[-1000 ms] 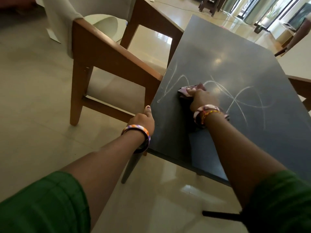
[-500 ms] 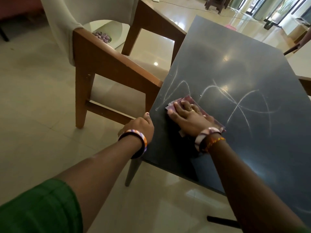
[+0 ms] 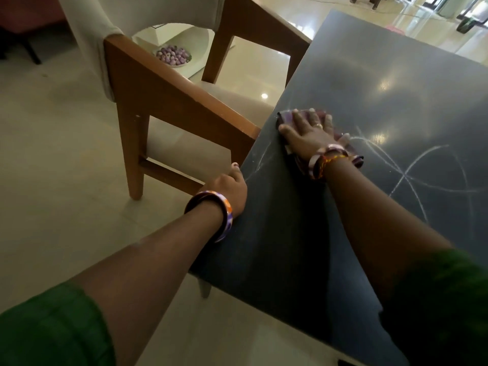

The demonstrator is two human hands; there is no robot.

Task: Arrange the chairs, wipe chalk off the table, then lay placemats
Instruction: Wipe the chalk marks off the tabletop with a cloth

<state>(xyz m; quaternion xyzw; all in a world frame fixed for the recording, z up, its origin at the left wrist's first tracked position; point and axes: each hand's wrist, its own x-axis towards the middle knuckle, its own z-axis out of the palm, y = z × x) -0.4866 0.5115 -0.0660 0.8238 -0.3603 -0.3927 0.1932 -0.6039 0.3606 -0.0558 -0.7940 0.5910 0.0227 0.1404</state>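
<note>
A dark grey table [image 3: 383,83] carries white chalk lines [image 3: 412,173] across its right half and faint strokes near its left edge. My right hand [image 3: 307,133] lies flat, fingers spread, pressing a purple cloth [image 3: 286,118] onto the tabletop close to that left edge. My left hand [image 3: 228,187] grips the table's left edge, thumb on top. A wooden chair [image 3: 169,93] with a pale seat and white back stands against the table's left side, its armrest touching the edge.
A white stand holding a bowl of purple beads [image 3: 173,55] sits on the floor behind the chair. Shiny tiled floor [image 3: 52,154] stretches to the left and beneath the table. More furniture stands far off at the top right.
My right hand has slid the cloth away from me along the left part of the table, and some chalk strokes there have faded. My left hand still grips the edge.
</note>
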